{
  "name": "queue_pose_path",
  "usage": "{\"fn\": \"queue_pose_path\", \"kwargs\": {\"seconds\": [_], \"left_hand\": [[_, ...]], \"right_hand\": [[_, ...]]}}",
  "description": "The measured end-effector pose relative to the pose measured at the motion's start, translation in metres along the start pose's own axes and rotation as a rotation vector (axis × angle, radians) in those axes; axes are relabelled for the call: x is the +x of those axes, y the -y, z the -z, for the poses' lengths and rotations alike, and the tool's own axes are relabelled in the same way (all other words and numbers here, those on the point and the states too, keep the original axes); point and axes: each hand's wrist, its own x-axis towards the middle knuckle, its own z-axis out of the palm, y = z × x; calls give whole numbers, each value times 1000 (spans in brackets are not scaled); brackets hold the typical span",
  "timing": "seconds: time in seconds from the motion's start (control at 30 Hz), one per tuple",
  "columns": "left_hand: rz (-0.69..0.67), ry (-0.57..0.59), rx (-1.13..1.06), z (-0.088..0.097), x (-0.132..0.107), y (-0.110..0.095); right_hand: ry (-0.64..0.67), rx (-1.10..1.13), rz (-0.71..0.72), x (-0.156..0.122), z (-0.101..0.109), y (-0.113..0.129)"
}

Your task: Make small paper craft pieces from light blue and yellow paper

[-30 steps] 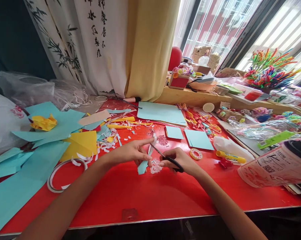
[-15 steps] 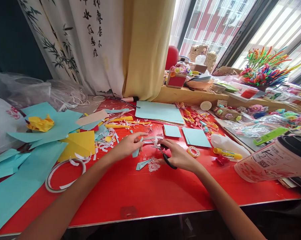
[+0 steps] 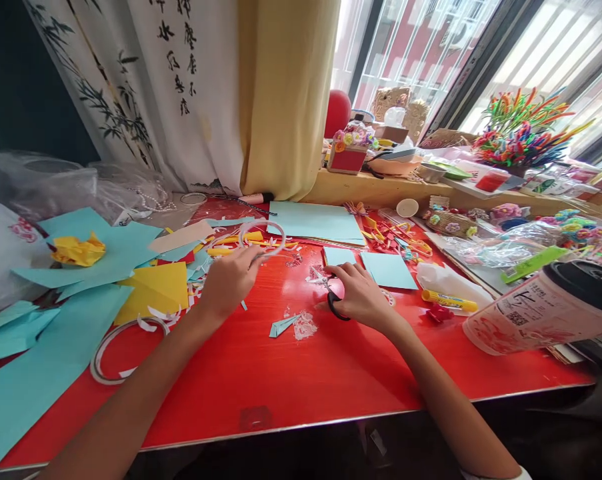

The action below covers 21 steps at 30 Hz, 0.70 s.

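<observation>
My left hand (image 3: 232, 279) is raised over the left part of the red table, its fingers closed on a thin roll of tape (image 3: 283, 238). Scissors (image 3: 337, 308) with black handles are in my right hand (image 3: 358, 293), their blades parted and pointing away to the left. Below the blades lie a folded blue paper piece (image 3: 283, 326) and a crumpled whitish scrap (image 3: 305, 325). Just under my left hand a small blue sliver shows. Whether that hand also holds the other blue strip is hidden.
Stacked blue squares (image 3: 388, 270) lie beyond my right hand, near a yellow glue stick (image 3: 449, 301). A larger tape ring (image 3: 97, 360), yellow paper (image 3: 155, 291) and blue sheets spread at left. A tilted drink cup (image 3: 535, 310) stands at right. Paper scraps litter the back.
My left hand has moved left and turned, lifting the tape roll clear of the scissors. The strip of tape between the hands is gone from there. My right hand has barely moved with the scissors.
</observation>
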Motion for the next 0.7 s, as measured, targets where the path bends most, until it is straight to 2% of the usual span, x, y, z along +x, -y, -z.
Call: {"fn": "queue_pose_path", "kwargs": {"seconds": [0.07, 0.13, 0.27, 0.33, 0.37, 0.43, 0.57, 0.7], "left_hand": [[-25, -54, 92, 0, 0, 4], [-71, -2, 158, -3, -2, 5], [-152, 338, 254, -13, -8, 0], [-156, 463, 239, -16, -10, -3], [-148, 480, 214, -17, -11, -4], [-125, 440, 144, -16, -11, -7], [-145, 348, 78, -12, -11, -16], [-255, 396, -32, -9, -13, -26]], "right_hand": [[-86, 28, -66, 2, -2, -2], [-174, 160, -137, 4, -3, -3], [-270, 537, -213, 6, -4, -2], [-277, 627, -216, 6, -5, -1], [-279, 645, -208, 6, -5, 0], [-289, 649, -161, 4, -7, 4], [-235, 584, 41, 0, -11, 22], [-162, 526, 146, -2, -14, 34]]}}
